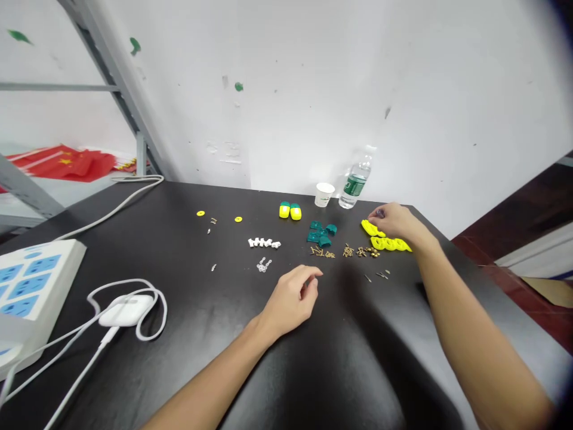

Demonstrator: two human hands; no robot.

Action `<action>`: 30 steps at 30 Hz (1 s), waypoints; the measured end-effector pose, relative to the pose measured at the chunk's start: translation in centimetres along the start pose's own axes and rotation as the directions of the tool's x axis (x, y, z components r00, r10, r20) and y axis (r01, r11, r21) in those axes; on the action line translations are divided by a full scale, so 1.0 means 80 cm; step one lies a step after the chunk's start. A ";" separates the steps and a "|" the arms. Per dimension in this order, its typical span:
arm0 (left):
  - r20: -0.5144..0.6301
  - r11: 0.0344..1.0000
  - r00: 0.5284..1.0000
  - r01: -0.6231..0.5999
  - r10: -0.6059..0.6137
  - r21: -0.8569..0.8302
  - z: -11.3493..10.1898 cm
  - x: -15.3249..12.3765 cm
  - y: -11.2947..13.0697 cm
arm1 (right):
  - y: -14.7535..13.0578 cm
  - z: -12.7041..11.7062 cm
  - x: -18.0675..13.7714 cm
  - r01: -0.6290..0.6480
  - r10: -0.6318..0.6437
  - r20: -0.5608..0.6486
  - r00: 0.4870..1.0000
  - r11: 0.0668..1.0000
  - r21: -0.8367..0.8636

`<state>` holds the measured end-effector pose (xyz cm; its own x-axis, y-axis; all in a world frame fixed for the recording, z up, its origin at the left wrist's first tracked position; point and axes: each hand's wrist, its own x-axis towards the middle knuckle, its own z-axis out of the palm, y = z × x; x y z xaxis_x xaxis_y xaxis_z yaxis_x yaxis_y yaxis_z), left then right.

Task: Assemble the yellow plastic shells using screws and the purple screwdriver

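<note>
Over the right part of the black table, my right hand [394,222] is closed, its fingertips on a yellow plastic part [370,229]. A small dark spot shows between its fingers; I cannot make out what it is. Just in front lies a row of yellow plastic parts [390,243]. My left hand [293,298] rests near the table's middle, fingers loosely curled, thumb and forefinger apart, nothing in them. Beyond it are dark green plastic pieces [321,234], brass-coloured screws [348,251], white connectors [264,243] and small pale link pieces [263,266].
Two yellow-green pieces [290,211] stand near the back, by a paper cup [324,194] and a water bottle [356,182]. Yellow discs [238,219] and small metal bits [382,275] lie about. At left are a power strip [40,292], cables and a white charging case [126,310].
</note>
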<state>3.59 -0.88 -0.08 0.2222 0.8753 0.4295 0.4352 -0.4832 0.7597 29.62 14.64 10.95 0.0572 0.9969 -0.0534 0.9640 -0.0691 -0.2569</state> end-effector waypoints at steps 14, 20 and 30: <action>0.008 0.999 1.000 -0.003 0.003 0.039 0.000 0.003 0.002 | 0.071 0.048 0.044 -0.047 0.064 0.076 0.995 0.978 -0.203; 0.000 0.999 1.000 -0.013 0.013 0.034 0.000 0.003 0.001 | 0.061 0.063 0.058 -0.012 0.038 0.102 0.994 0.971 -0.237; -0.007 1.000 1.000 -0.015 0.015 0.018 -0.003 0.003 0.001 | 0.020 0.048 0.043 -0.036 0.043 0.022 0.999 0.971 -0.235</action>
<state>3.44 -0.67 0.22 0.2227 0.8679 0.4441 0.4478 -0.4957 0.7442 30.40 17.78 6.66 0.0925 0.9920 -0.0859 0.9953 -0.0946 -0.0208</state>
